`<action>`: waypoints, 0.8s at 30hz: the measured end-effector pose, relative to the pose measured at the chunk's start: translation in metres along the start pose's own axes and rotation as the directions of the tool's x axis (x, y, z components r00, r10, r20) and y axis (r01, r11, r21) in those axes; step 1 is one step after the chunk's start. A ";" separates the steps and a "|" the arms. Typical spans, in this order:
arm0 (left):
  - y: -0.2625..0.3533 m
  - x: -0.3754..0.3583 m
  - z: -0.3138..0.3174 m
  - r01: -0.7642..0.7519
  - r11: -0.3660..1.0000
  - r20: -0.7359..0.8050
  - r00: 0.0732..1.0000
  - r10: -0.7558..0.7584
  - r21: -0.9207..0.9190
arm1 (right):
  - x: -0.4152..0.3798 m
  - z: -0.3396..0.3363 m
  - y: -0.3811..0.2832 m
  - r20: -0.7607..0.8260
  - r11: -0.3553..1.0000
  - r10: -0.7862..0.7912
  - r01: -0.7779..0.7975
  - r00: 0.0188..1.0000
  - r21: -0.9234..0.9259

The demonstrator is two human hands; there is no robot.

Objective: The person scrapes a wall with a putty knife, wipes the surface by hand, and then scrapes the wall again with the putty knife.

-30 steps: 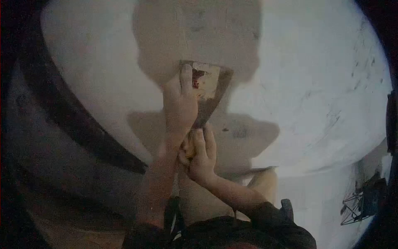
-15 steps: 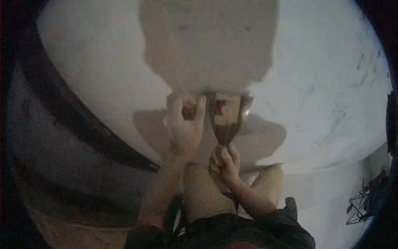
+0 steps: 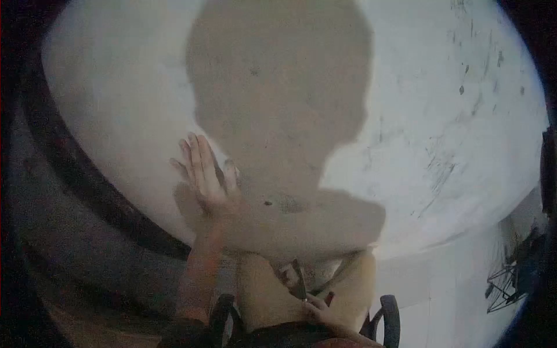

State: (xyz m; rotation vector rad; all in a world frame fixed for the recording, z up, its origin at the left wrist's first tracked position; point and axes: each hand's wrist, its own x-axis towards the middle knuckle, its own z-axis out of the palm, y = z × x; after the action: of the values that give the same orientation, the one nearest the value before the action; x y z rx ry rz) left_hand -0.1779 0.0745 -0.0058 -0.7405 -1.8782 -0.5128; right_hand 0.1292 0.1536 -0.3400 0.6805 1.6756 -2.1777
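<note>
My left hand (image 3: 208,174) rests on the smudged white surface (image 3: 418,162) with its fingers stretched out and the thumb apart, holding nothing. Down over my lap, my right hand (image 3: 322,310) is closed round the handle end of what looks like a putty knife (image 3: 295,279). Its blade tilts up and to the left between my thighs, below the surface's near edge. Part of the grip is hidden by the fingers. A small dark speck (image 3: 267,203) lies on the surface to the right of my left hand.
My head and arms cast a large shadow (image 3: 278,87) over the white surface. Chair armrests (image 3: 390,319) flank my legs. A dark band (image 3: 104,185) borders the surface on the left. A dark wire-like frame (image 3: 503,287) stands at the lower right.
My right hand has drawn the putty knife back from the surface to my lap. The left hand has moved left, and its curled fingers have straightened flat.
</note>
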 end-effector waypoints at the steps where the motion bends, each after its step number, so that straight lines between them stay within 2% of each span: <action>1: 0.001 -0.007 -0.002 -0.016 1.000 0.035 0.999 0.015 0.016 | 0.005 -0.006 0.001 0.088 0.998 0.060 -0.061 0.994 0.003; 3: -0.002 -0.029 -0.004 -0.047 0.998 0.110 0.993 0.042 0.042 | -0.003 -0.004 -0.008 0.061 0.997 0.065 -0.067 0.996 0.031; 5: -0.012 -0.076 0.007 -0.088 0.989 -0.029 0.996 0.085 -0.122 | -0.016 -0.003 -0.013 0.095 0.967 0.023 -0.046 0.995 0.249; 6: -0.022 -0.106 0.009 -0.100 0.990 0.024 0.994 0.103 -0.102 | 0.004 -0.011 0.023 0.046 0.967 0.040 -0.050 0.998 0.249; 7: -0.036 -0.140 0.011 -0.111 0.990 0.079 0.990 0.118 -0.083 | 0.007 -0.014 0.029 -0.003 0.974 0.041 -0.040 0.999 0.224; 9: -0.072 -0.218 0.029 -0.038 0.998 0.148 0.988 0.044 -0.042 | 0.011 -0.018 0.034 -0.100 0.985 0.045 -0.027 0.994 0.171; 10: -0.078 -0.232 0.020 0.009 1.000 0.175 0.984 -0.009 0.004 | -0.006 -0.011 0.007 -0.177 0.993 -0.017 0.038 0.984 0.116; 12: -0.082 -0.250 0.004 0.110 0.988 0.210 0.969 -0.132 0.110 | 0.007 -0.023 0.033 -0.198 0.959 -0.280 0.284 0.939 -0.010; 13: -0.078 -0.252 -0.003 0.243 0.966 0.192 0.947 -0.256 0.093 | 0.011 -0.027 0.040 -0.203 0.915 -0.404 0.397 0.892 -0.074; 15: -0.070 -0.259 -0.022 0.506 0.861 0.180 0.842 -0.508 0.063 | 0.007 -0.023 0.036 -0.255 0.978 -0.152 0.183 0.955 0.103; 16: -0.081 -0.277 -0.021 0.591 0.792 0.208 0.764 -0.611 0.154 | -0.001 -0.018 0.025 -0.270 0.981 -0.020 0.071 0.963 0.179; 18: -0.086 -0.297 -0.027 0.713 0.690 0.206 0.662 -0.721 0.126 | -0.025 0.003 -0.044 -0.303 0.955 0.219 -0.140 0.927 0.262; 19: -0.089 -0.302 -0.024 0.765 0.637 0.204 0.611 -0.765 0.098 | -0.021 -0.004 -0.031 -0.263 0.988 0.118 -0.087 0.958 0.127; 20: -0.094 -0.302 -0.020 0.774 0.627 0.190 0.604 -0.774 0.091 | -0.012 -0.017 -0.009 -0.207 1.000 0.019 -0.021 0.978 -0.007; 22: -0.110 -0.304 -0.009 0.795 0.601 0.173 0.582 -0.794 0.079 | -0.013 -0.010 -0.022 -0.198 0.997 -0.030 0.014 0.980 -0.079; 24: -0.121 -0.304 -0.004 0.811 0.578 0.146 0.563 -0.813 0.090 | -0.015 0.007 -0.041 -0.295 0.999 0.009 0.006 0.955 0.051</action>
State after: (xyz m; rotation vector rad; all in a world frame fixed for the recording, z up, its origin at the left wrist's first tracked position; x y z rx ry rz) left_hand -0.1673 -0.0955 -0.2850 0.1906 -2.3377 -1.0403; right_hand 0.1191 0.1574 -0.2971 1.0680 1.7598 -2.2115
